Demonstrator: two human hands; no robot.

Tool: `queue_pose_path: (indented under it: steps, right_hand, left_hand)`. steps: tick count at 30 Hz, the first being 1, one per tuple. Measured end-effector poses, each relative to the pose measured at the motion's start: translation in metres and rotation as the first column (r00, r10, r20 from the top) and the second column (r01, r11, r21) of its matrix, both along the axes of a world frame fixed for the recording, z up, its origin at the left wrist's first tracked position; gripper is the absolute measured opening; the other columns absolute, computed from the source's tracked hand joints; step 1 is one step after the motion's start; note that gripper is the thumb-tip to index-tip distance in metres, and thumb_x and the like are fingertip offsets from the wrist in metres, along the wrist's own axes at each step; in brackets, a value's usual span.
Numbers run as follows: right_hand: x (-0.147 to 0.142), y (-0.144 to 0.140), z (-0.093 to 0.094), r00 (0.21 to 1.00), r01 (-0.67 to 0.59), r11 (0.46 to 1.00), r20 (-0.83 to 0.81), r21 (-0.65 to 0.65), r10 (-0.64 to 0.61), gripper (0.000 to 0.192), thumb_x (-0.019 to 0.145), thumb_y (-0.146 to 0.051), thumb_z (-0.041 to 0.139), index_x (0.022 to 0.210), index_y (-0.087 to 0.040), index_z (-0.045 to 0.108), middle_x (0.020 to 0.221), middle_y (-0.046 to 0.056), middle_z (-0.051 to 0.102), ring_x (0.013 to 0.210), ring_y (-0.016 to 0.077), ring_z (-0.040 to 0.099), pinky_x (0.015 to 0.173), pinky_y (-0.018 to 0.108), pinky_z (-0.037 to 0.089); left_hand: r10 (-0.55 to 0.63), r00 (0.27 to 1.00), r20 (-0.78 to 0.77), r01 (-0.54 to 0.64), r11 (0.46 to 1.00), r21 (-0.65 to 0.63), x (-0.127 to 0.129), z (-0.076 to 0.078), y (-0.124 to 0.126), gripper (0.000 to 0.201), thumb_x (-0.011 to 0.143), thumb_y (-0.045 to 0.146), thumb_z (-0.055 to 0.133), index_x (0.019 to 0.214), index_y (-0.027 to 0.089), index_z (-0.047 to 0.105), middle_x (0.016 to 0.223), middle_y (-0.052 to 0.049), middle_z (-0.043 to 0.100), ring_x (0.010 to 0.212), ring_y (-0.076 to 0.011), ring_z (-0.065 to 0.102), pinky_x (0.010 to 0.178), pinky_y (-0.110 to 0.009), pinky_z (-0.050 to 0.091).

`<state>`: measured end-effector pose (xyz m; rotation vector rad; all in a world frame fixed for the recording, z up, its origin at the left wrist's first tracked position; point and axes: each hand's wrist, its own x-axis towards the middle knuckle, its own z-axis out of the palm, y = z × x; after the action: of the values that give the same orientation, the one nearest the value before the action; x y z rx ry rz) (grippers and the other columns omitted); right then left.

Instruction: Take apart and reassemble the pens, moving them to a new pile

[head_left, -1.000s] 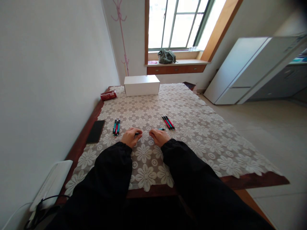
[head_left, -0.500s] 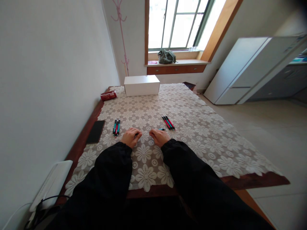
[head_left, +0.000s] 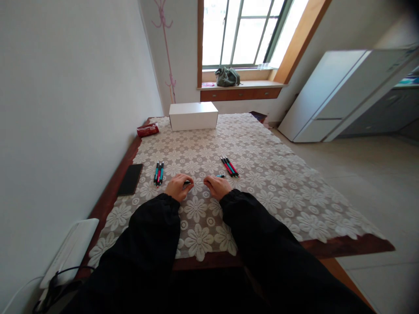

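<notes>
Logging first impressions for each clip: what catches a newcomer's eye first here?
Two black-sleeved hands, left hand and right hand, meet over a lace tablecloth, each pinching a small pen part. Pen bundles flank them: left pens, right pens. A white box sits at the table's far end.

Two hands (head_left: 198, 186), three pens left (head_left: 159, 173), three pens right (head_left: 229, 166), one white box (head_left: 193, 116), one black phone (head_left: 130, 179), one red packet (head_left: 148, 130).

we record a dark wooden table (head_left: 347, 245) covered by a white floral lace cloth (head_left: 262, 183). on the cloth: a white box (head_left: 193, 116) at 12 o'clock, a red packet (head_left: 148, 130) at 11, a black flat slab (head_left: 130, 179) on the bare edge at 9, three pens (head_left: 159, 172) at 10, three pens (head_left: 229, 166) at 2.
</notes>
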<state>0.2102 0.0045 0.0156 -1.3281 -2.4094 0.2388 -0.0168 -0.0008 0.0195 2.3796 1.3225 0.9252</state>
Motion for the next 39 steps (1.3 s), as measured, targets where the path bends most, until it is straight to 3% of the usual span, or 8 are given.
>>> queue_pose_path:
  steps: [24,39]
  right_hand:
    - [0.0017,0.0013,-0.0048,0.985,-0.041,0.996,-0.163,0.078,0.054,0.006,0.092,-0.019,0.053,0.096,-0.021,0.057,0.091,0.004,0.068,0.083,0.0153,0.063,0.075,0.023,0.042]
    - [0.0013,-0.0009,0.0009,1.0,-0.006,1.0,-0.022,0.024,0.006,0.016,0.098,-0.029,0.046,0.095,-0.021,0.06,0.089,0.004,0.069,0.082,0.0163,0.062,0.072,0.025,0.04]
  left_hand:
    - [0.003,0.999,-0.034,-0.004,1.0,-0.01,0.0001,0.0002,0.0005,0.018,0.093,0.032,0.051,0.088,0.021,0.065,0.097,-0.005,0.07,0.099,-0.0216,0.061,0.09,-0.036,0.048]
    - [0.021,0.999,-0.024,-0.021,1.0,-0.001,-0.0004,-0.0008,0.0001,0.007,0.084,0.026,0.063,0.09,0.022,0.065,0.097,-0.004,0.07,0.098,-0.022,0.062,0.089,-0.036,0.049]
